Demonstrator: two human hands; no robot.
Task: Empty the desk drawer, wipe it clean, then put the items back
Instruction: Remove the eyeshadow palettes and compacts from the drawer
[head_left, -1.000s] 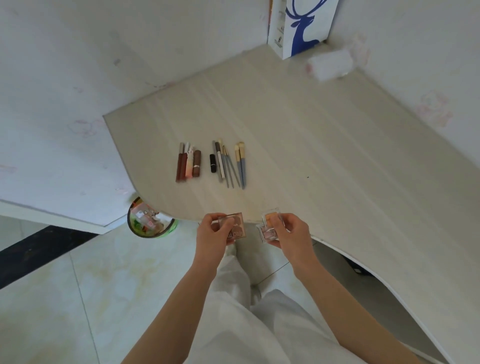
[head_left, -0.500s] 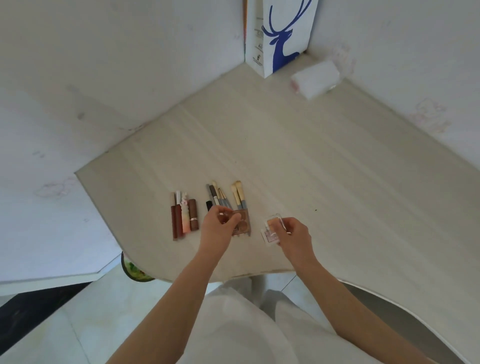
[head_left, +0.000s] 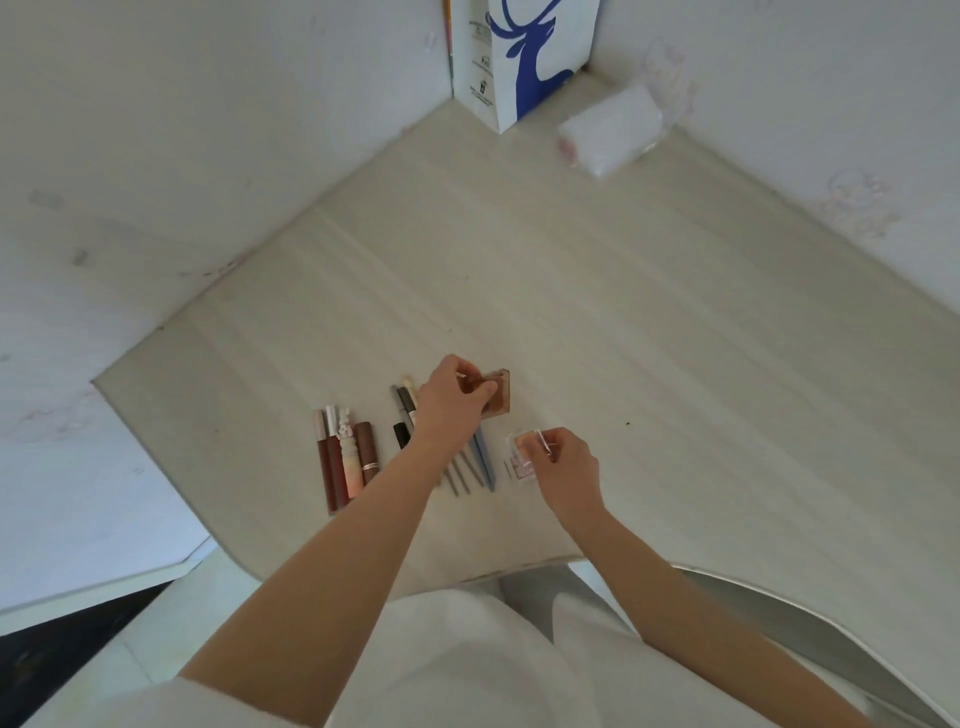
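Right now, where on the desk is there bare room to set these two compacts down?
Bare desk stretches right of the right hand, and back toward the deer box and white pack. Crowded: the near-left strip, where the lip tubes and brushes lie under the left hand.

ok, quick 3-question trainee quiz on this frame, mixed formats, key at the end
1. True or false: the left hand holds a brown compact above the desk.
2. Multiple choice: what does the right hand hold? A) a makeup brush B) a small clear pinkish compact C) the white tissue pack
3. Fill in: the lip gloss tubes lie to the ___ of the brushes as the camera sees them.

Key: 1 true. 2 B, the clear compact; the tissue pack lies far back by the deer-print box. 3 left.
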